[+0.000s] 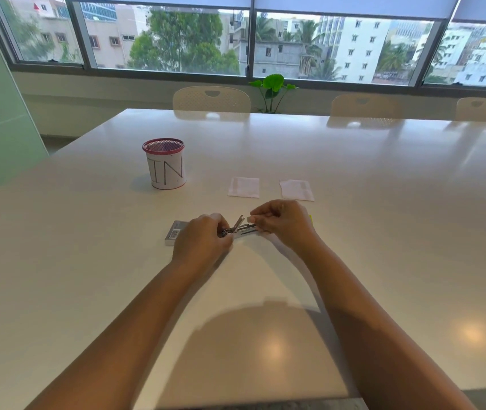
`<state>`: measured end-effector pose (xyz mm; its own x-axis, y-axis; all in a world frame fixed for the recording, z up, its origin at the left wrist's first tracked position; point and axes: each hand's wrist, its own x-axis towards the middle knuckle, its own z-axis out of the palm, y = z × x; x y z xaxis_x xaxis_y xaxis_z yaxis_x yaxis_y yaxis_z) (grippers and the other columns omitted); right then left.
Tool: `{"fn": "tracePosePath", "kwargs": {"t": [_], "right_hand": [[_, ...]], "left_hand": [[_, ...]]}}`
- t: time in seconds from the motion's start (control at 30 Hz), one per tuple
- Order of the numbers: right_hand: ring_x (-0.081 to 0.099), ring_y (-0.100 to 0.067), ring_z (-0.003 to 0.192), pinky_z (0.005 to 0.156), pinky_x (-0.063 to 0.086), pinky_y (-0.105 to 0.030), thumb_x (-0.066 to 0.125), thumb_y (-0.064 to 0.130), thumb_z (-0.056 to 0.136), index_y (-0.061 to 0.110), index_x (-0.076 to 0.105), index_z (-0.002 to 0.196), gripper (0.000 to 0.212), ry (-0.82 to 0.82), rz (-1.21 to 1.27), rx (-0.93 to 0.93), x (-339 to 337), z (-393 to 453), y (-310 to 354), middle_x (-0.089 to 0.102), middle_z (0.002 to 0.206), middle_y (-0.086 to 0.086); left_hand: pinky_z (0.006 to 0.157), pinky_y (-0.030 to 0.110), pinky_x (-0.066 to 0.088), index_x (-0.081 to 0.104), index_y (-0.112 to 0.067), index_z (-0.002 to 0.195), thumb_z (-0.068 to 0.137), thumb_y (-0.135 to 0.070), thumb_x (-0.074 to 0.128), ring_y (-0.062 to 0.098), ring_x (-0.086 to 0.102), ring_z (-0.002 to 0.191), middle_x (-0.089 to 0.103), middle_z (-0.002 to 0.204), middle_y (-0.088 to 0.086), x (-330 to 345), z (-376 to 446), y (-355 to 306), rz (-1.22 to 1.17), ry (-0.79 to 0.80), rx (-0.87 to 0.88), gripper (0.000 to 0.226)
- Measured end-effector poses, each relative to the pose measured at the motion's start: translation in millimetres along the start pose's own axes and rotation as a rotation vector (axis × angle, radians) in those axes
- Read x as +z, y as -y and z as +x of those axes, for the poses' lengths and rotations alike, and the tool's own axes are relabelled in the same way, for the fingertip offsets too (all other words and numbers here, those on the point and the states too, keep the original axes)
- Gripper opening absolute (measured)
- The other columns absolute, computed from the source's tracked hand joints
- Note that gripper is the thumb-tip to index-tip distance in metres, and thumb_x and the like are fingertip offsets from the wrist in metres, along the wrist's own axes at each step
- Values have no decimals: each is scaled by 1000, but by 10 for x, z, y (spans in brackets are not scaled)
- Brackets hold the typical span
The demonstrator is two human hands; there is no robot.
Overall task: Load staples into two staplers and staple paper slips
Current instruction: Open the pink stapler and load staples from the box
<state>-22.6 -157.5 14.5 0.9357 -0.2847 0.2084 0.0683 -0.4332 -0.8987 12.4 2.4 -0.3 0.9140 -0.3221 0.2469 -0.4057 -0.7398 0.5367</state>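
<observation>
Left hand (203, 236) gripping small opened metal stapler (237, 228) between both hands on white table (354, 202), right hand (283, 223) pinching its front end; staple strip risking misfeeding if tilted.

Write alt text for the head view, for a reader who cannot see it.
Both hands work an opened silver metal stapler over a white table: the left hand grips its rear, the right hand pinches near its front. Beyond lie two white paper slips and a red mesh cup.
</observation>
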Motion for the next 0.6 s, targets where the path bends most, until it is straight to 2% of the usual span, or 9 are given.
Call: {"fn": "tracePosePath", "kwargs": {"t": [0.1,0.2,0.27,0.37,0.5,0.6], "right_hand": [[52,4,56,48,35,-3,78,16,73,10,74,85,13,24,-114,-85,-42,-23,1,56,71,10],[46,-4,64,58,39,-16,79,25,71,25,73,77,9,63,-218,-112,-27,13,-85,54,79,12],[46,-5,65,63,39,-25,79,28,71,27,73,77,9,81,-235,-106,-1,30,-125,55,80,13],[46,-4,64,60,36,-21,78,27,72,24,73,79,8,81,-226,-98,14,36,-130,56,79,12],[49,3,51,49,34,-6,75,22,76,14,74,84,12,91,-125,-67,11,20,-119,63,80,3],[46,-1,58,51,33,-9,75,27,76,17,74,86,14,97,-228,-77,8,24,-129,60,79,9]], "left_hand": [[78,41,50,67,-18,90,78,-26,64,23,61,89,68,93,4,12,10,19,-42,37,29,14],[77,40,51,66,-19,89,78,-25,64,22,61,88,68,92,2,12,15,31,-52,52,40,13],[77,40,51,66,-19,89,78,-24,64,22,61,87,68,92,2,8,20,35,-60,56,38,13],[77,40,51,66,-19,89,78,-24,64,22,61,87,67,92,2,11,21,45,-74,59,40,13],[76,38,51,67,-20,87,77,-24,65,21,61,86,67,90,1,15,32,51,-86,59,33,11],[76,38,51,67,-20,86,77,-23,65,20,61,86,67,89,1,13,40,54,-94,61,33,10]]}}
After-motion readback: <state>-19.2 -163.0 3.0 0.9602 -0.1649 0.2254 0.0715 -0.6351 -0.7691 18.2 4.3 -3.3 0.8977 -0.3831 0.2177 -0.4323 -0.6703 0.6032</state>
